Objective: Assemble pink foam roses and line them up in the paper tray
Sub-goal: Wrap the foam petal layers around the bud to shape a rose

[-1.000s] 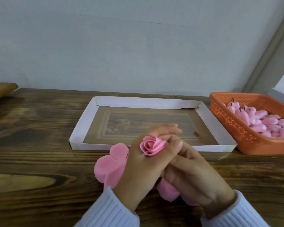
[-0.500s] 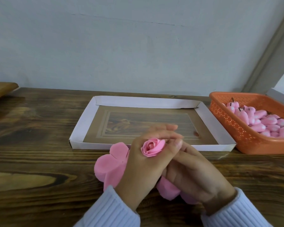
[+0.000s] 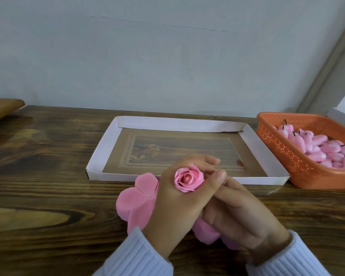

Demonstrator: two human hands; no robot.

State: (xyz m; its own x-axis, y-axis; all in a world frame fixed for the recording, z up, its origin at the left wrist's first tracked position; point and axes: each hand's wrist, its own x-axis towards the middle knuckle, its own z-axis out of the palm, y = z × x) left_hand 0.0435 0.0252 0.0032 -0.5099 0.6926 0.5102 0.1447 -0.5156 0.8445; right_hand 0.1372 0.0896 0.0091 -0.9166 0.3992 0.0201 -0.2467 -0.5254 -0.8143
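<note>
The left hand (image 3: 175, 208) grips a rose (image 3: 188, 179) in front of the tray (image 3: 100, 156), above the table (image 3: 48, 176). Thumb and fingers curl round the bloom, so only its top spiral of petals shows; its base and any stem are buried in the fist. The right hand (image 3: 245, 220) lies just beside and partly under the left one. Its fingers are tucked in beneath the left palm, and whether they pinch the rose's underside or hold nothing cannot be told.

Flat foam petals (image 3: 135, 200) lie on the table under both hands. Their left lobes stick out clearly, another pink patch shows below the right wrist, and the middle is covered. The left fingertips overlap a stretch of the tray's near wall.

At the right edge an orange basket (image 3: 287, 156) holds pink buds (image 3: 317, 146) with short dark stems; the frame cuts off its far side. Pale ribbed sleeves (image 3: 139, 255) run out of the bottom edge.
</note>
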